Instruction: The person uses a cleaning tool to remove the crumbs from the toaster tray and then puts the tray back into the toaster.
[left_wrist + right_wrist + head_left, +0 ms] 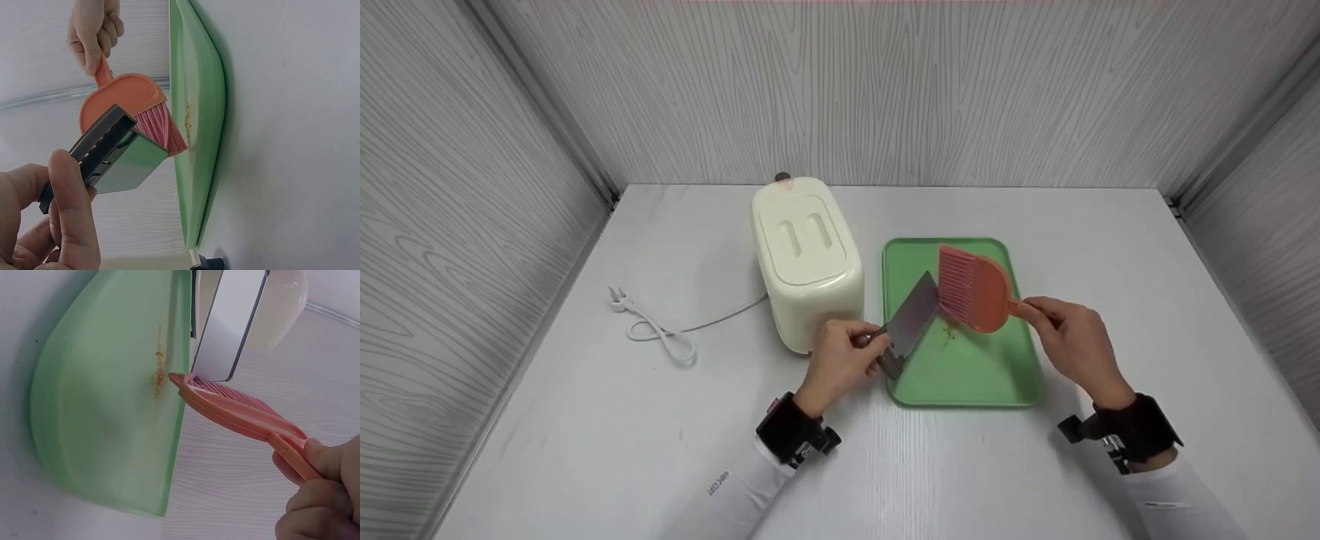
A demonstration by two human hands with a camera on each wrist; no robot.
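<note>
A flat metal crumb tray [913, 319] with a dark end piece [104, 139] is pinched by its end in my left hand [840, 360], tilted above the left part of a green tray [960, 386]. My right hand [1076, 345] grips the handle of an orange hand brush [994, 296]. Its pink bristles [958, 285] touch the far end of the crumb tray. Brown crumbs [160, 374] lie on the green tray beneath the brush. In the left wrist view, my thumb and fingers [70, 208] hold the dark end piece.
Left of the green tray stands a cream toaster [810, 300] with a closed lid. Its white cord [679, 337] and plug [619, 300] lie on the white table [607, 420]. Grey wood-grain panels [870, 90] enclose the table at the back and sides.
</note>
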